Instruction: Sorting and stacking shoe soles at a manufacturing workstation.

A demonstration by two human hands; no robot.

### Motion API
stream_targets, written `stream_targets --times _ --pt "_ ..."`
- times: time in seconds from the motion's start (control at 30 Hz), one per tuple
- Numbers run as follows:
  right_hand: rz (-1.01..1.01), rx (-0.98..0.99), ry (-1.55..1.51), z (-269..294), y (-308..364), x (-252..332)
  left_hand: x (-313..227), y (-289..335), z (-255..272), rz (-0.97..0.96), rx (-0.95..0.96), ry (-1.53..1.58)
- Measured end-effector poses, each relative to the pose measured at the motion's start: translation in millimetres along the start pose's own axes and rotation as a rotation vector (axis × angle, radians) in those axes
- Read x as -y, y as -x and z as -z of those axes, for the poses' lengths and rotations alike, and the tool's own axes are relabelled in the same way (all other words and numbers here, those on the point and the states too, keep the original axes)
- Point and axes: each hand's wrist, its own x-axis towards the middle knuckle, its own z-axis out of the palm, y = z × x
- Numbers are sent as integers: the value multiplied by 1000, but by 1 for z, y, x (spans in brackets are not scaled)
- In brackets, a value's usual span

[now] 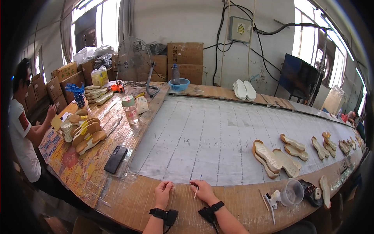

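My left hand (163,192) rests at the near edge of the table, its thumb and fingertips pinched together. Whatever may be in that pinch is too small to make out. A short gap to the right, my right hand (204,192) is closed around a thin pale stick (196,192) that points down toward me. Both hands are over the cardboard-covered front strip (156,210), by the border of the grey marked sheet (187,148). Each wrist wears a black strap with a small dark box.
Shoe soles (267,156) lie on the sheet at right. Near them are a clear plastic cup (292,192), a white nozzle (275,199) and a dark shoe (311,193). Leftward are a phone (115,159), a jar (131,115), stacked soles (90,134), a fan (134,58) and another person (29,132).
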Motion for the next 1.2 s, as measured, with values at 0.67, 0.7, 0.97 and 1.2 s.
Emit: stream_targets --times 0.67,0.7,0.97,1.2 --pt "-1 3 5 14 5 4 -5 7 -11 3 -9 1" --pt "2 2 0 16 6 4 -6 8 -12 3 -10 -2" --pt "0 14 -10 22 8 5 -7 12 -18 2 -3 1" --pt "13 3 -3 27 11 5 -8 14 -21 -3 -1 -12"
